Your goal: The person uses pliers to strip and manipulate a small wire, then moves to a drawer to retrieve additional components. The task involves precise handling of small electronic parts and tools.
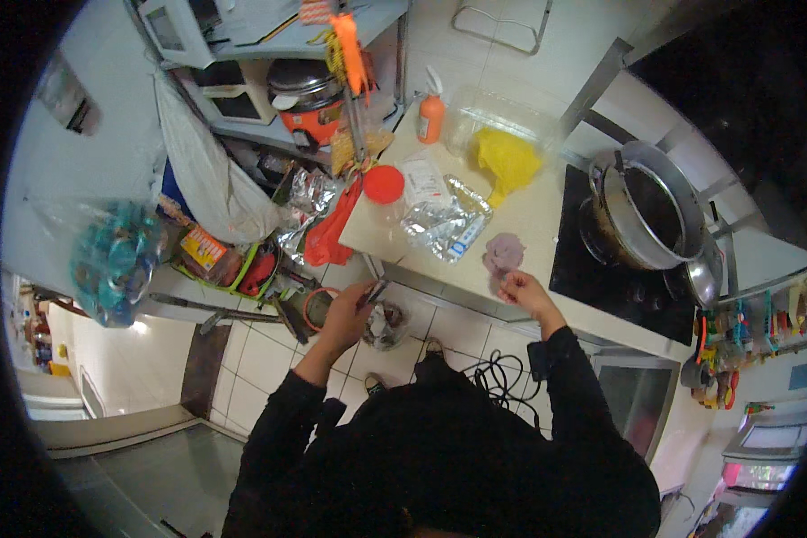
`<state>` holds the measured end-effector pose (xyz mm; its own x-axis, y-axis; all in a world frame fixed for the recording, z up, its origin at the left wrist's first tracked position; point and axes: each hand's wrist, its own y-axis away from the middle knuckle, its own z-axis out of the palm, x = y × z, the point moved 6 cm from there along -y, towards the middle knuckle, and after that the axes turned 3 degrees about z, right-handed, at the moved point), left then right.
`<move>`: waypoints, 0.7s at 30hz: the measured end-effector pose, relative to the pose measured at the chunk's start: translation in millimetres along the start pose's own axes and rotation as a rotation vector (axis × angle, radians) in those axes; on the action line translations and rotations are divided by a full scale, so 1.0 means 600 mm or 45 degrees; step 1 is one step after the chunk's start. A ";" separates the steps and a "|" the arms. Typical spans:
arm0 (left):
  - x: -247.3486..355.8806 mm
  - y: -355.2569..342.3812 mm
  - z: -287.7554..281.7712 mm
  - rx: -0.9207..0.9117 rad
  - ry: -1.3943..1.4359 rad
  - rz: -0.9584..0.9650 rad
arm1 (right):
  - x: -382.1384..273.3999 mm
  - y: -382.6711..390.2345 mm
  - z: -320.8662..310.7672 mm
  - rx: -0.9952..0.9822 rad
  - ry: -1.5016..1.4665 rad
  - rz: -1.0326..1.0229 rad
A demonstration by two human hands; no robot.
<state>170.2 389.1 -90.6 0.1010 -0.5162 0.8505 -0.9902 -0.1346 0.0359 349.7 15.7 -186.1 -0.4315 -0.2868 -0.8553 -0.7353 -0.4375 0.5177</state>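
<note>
My left hand (343, 316) is closed around a thin dark object (377, 290), held in front of the counter's left end; its kind cannot be made out. Over the counter's front edge, my right hand (531, 299) has its fingertips pinched together at the lower edge of a crumpled mauve piece (504, 251), cloth or thin plastic. To the left of that lies a torn silver foil packet (448, 224). A clear jar with a red lid (384, 184) stands near the counter's left end. Behind the mauve piece is a bunched yellow plastic bag (507, 161).
A large metal pot (646, 206) stands on the black cooktop (592, 282) at right, with a lid (698, 278) beside it. An orange spray bottle (430, 112) is at the back. Below me are a waste bag (386, 325) and a coiled black cable (502, 381) on the tiles.
</note>
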 end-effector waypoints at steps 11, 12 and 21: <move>0.002 -0.374 0.230 0.136 -0.652 0.341 | -0.033 0.025 -0.038 0.095 0.157 -0.051; 0.000 -0.389 0.242 0.138 -0.665 0.338 | -0.045 0.028 -0.037 0.071 0.201 -0.115; 0.067 -0.352 0.256 0.240 -0.742 0.535 | -0.168 0.031 0.053 -0.175 0.172 -0.272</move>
<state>398.2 266.7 -144.5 -0.1964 -0.9143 0.3541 -0.9287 0.0575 -0.3664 362.9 63.8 -91.1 -0.1937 -0.2827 -0.9395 -0.7202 -0.6092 0.3318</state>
